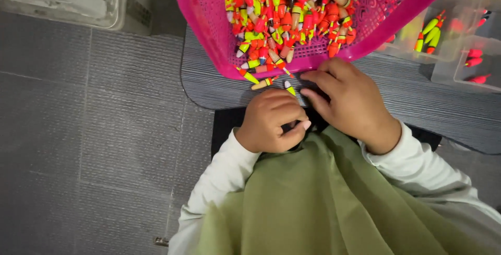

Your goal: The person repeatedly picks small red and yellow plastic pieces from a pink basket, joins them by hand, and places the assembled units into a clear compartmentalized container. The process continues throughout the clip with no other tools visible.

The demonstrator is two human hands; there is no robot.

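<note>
- Head view, left hand [272, 121]: I read it as clenched into a loose fist, knuckles up, thumb folded across the curled fingers. I cannot tell whether anything sits inside the fist.
- Head view, right hand [350, 101]: I see it lying palm down on the grey ribbed table top [417, 98], fingers [319, 80] bent and released, gripping nothing that I can make out. The fingertips point toward the left fist and lie just beside it.
- Loose floats: just ahead of the left knuckles I see three small floats on the table: a yellow-and-orange float [248, 75], a yellow float with an orange tip [264, 82] and a white-and-yellow float [289, 87]. The last one lies nearest, between the two hands and just beyond the right fingertips.
- Pink basket [203, 30]: it stands tilted directly beyond both sets of fingers, its lower rim touching the table, holding a heap of orange, red and yellow floats [287, 15].
- Clear compartment box [459, 51]: well to the right of the right hand, with a few green and red floats in separate cells.
- Near side of the fingers: white sleeves and a green apron [334, 203].
</note>
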